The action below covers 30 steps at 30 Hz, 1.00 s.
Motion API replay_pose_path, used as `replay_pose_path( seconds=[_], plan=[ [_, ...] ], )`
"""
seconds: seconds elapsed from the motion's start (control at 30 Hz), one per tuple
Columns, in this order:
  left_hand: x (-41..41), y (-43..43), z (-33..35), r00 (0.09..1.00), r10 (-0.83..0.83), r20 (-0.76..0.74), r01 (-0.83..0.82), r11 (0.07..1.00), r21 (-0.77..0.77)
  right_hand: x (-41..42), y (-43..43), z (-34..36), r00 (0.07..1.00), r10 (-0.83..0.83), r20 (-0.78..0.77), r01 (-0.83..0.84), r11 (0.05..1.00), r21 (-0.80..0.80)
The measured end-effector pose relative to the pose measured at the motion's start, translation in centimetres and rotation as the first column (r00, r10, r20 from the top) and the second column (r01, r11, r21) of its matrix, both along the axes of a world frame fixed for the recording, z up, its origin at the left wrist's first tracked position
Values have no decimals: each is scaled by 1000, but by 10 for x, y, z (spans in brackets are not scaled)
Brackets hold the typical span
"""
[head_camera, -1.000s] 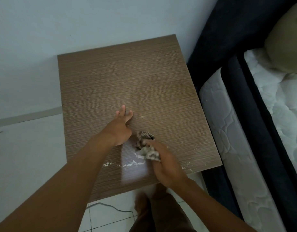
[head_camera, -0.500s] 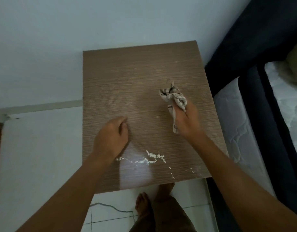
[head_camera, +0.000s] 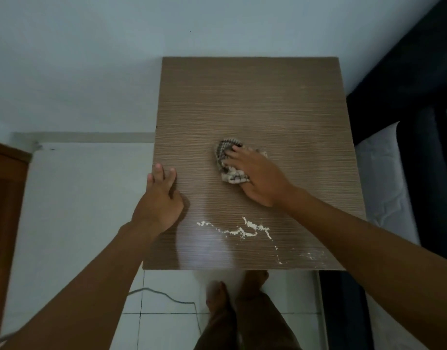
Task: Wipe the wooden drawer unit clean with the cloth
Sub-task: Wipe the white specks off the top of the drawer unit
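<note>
Wooden drawer unit (head_camera: 255, 97) stands against the wall, its top seen from above. Right hand (head_camera: 257, 176) grips the bunched checked cloth (head_camera: 226, 152), pressing it down mid-top. Left hand (head_camera: 159, 198) lies flat and released at the left edge. White crumbs (head_camera: 245, 229) near the front edge. Mattress (head_camera: 383, 178) just beside on the right; cable (head_camera: 166, 296) on the floor tiles.

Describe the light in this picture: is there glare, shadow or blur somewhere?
Head view: dim, bluish light; a pale glare patch on the drawer unit top near its front edge, beside the white residue; the feet below look blurred; the right hand and cloth look sharper.
</note>
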<state>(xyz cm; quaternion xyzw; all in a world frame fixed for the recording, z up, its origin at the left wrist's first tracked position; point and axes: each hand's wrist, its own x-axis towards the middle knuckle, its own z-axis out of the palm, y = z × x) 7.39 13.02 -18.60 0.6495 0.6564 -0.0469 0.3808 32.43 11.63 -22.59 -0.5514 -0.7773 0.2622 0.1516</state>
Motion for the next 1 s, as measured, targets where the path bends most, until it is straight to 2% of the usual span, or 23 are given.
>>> replay_pose_path(
  seconds=[0.13,0.3,0.37,0.43,0.5,0.53,0.57,0.6,0.67,0.8,0.9,1.0],
  plan=[
    [-1,4,0,1000,-17,-18,16,999,-31,-2,-40,-7,981,191,-26,-190,981,26],
    [-2,2,1,999,-30,-34,29,999,-33,9,-77,1,958,265,-111,-270,962,-33],
    [-3,-1,2,999,-34,-24,33,999,-41,13,-86,3,968,146,-203,-170,979,-110],
    [-6,-7,3,999,-35,-9,35,999,-40,10,-88,13,915,-102,-391,-21,954,-298],
    [-12,-17,3,1000,0,22,0,1000,4,-4,-80,27,717,-344,-607,6,873,-488],
    [-15,-23,3,998,42,43,-44,998,47,-12,-72,34,627,-422,-654,13,846,-533],
    [-19,-29,2,992,104,68,-110,989,95,-20,-64,42,598,-446,-666,31,843,-536],
    [-23,-34,3,980,179,91,-190,972,137,-28,-53,47,625,-427,-654,63,862,-502],
    [-31,-43,5,946,300,119,-319,928,192,-45,-32,56,751,-335,-569,126,918,-375],
    [-41,-52,9,909,388,150,-410,897,164,-78,14,50,932,-141,-333,91,983,-162],
    [-49,-46,3,836,526,160,-536,844,25,-94,36,30,985,-46,-167,23,990,-138],
    [-58,-39,-5,755,618,219,-609,785,-117,-103,34,13,993,116,-26,-118,986,-114]
  ],
)
